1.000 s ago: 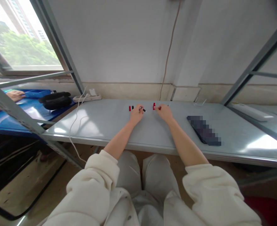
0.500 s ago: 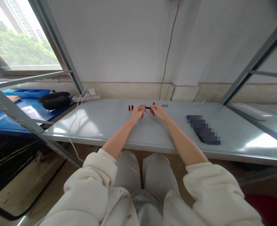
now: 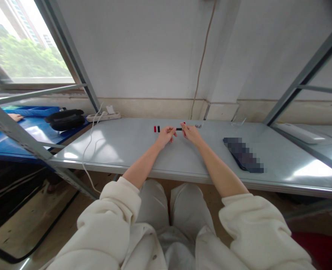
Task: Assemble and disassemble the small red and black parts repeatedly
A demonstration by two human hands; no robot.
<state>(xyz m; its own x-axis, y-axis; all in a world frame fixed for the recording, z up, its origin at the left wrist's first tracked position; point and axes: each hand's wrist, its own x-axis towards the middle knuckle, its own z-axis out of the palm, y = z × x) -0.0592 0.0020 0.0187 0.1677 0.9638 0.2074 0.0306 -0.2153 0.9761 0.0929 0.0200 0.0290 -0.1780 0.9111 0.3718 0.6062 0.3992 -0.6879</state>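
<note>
Between my two hands, a thin black pen-like object point(image 3: 178, 129) lies level above the grey table point(image 3: 138, 150). My left hand point(image 3: 166, 136) is closed on its left end, and my right hand point(image 3: 190, 132) grips its right end. Left of my left hand stand a small red piece point(image 3: 155, 129) and a small black piece point(image 3: 158, 128). Another red piece point(image 3: 184, 123) shows just behind my right hand, mostly hidden. Several small grey bits point(image 3: 198, 126) lie to the right of that hand.
A dark, pixelated flat object point(image 3: 243, 155) rests on the right. At the back left are a white power strip point(image 3: 105, 117) and a cable running over the table's front edge. A black case point(image 3: 66, 120) and another person's hand point(image 3: 16, 117) are on the blue table.
My left fingers have closed further over the left end of the black object, and less of it shows. My right hand has shifted slightly, covering more of the red piece behind.
</note>
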